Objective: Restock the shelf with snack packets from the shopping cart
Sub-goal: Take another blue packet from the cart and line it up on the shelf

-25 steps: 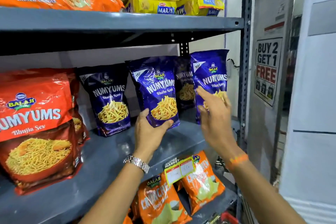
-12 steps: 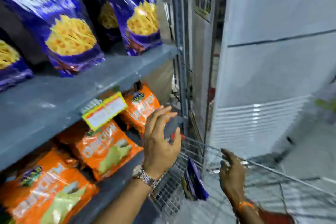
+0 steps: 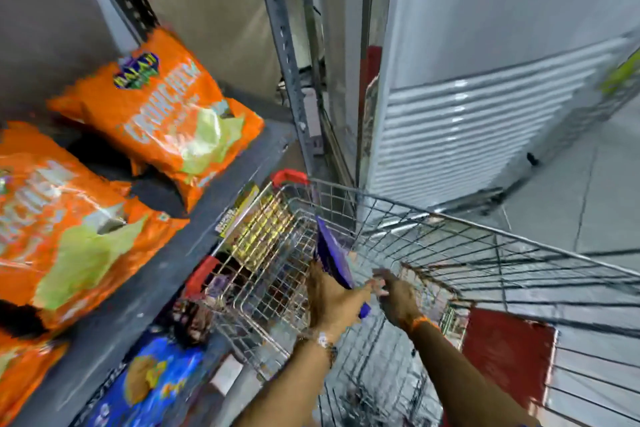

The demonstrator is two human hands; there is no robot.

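Observation:
A purple snack packet (image 3: 331, 253) stands on edge inside the wire shopping cart (image 3: 485, 227), close to the cart's near-left side. My left hand (image 3: 334, 303), a watch on its wrist, is wrapped around the packet's lower part. My right hand (image 3: 398, 298), with an orange band on the wrist, is just right of it, fingertips stretched toward the packet's lower edge; motion blur hides whether they touch. The grey shelf board (image 3: 214, 204) is at the left, level with the cart's rim.
Orange snack packets (image 3: 166, 107) (image 3: 62, 236) lie on the grey board. A blue packet (image 3: 152, 381) sits on the shelf below. The shelf's steel upright (image 3: 280, 45) and a white louvred cabinet (image 3: 485, 114) stand beyond the cart. A red panel (image 3: 505, 350) is on the cart's near end.
My view swung down from the purple packets on the upper shelf to the cart. Both hands dropped into the cart, and my left hand closed on the purple packet there.

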